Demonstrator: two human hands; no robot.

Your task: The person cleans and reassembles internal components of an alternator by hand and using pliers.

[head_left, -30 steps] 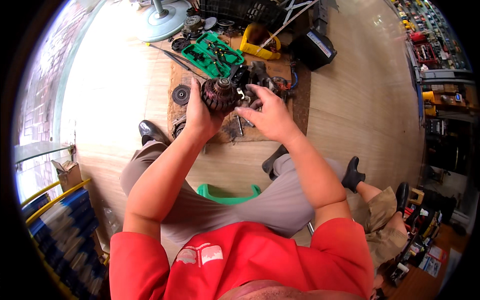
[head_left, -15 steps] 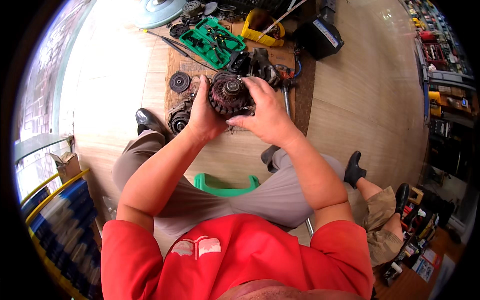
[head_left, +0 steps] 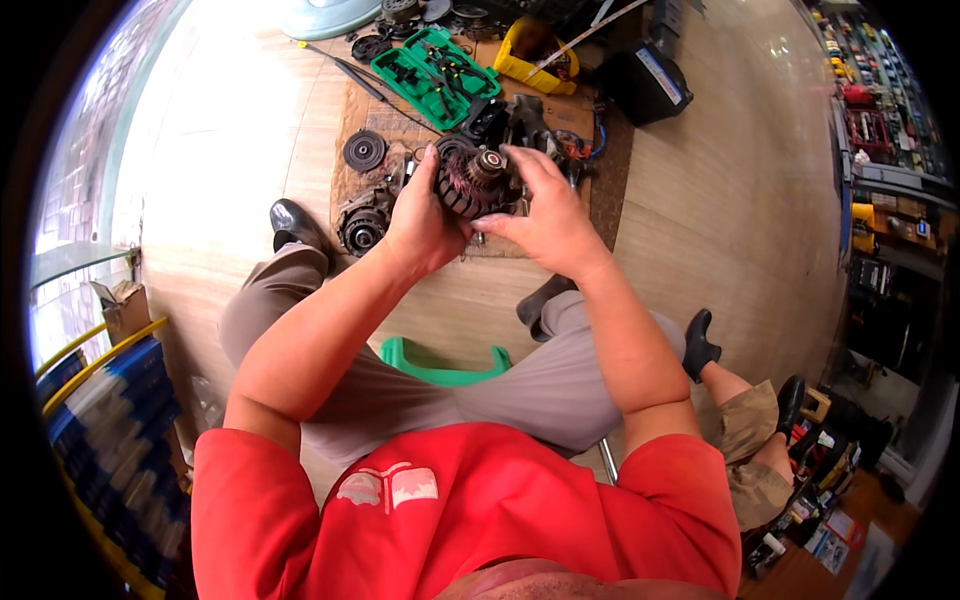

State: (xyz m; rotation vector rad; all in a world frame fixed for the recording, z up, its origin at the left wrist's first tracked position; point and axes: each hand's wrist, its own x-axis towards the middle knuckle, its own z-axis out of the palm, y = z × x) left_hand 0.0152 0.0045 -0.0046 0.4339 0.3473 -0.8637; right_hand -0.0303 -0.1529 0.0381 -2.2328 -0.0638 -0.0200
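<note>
Above the cardboard, both my hands hold a dark round part that looks like an alternator rotor (head_left: 470,190), with a toothed rim, reddish windings and a bearing on its shaft end. My left hand (head_left: 423,222) cups its left side and underside, fingers mostly hidden. Around its right side curves my right hand (head_left: 548,212), fingertips near the shaft end and thumb at the lower rim. A pulley-like disc (head_left: 364,150) lies to the left of my hands. Below that disc rests a greasy round housing (head_left: 362,226).
Beyond my hands are an open green tool case (head_left: 413,68), a yellow container (head_left: 520,70) and a black battery (head_left: 650,90). Cardboard (head_left: 350,110) lies under the parts. A green stool (head_left: 440,375) is beneath me. Another person's legs (head_left: 748,415) are at the right.
The rotor has tilted, so its shaft end now points more up and to the right and more of the toothed rim shows. Both hands have stayed around it.
</note>
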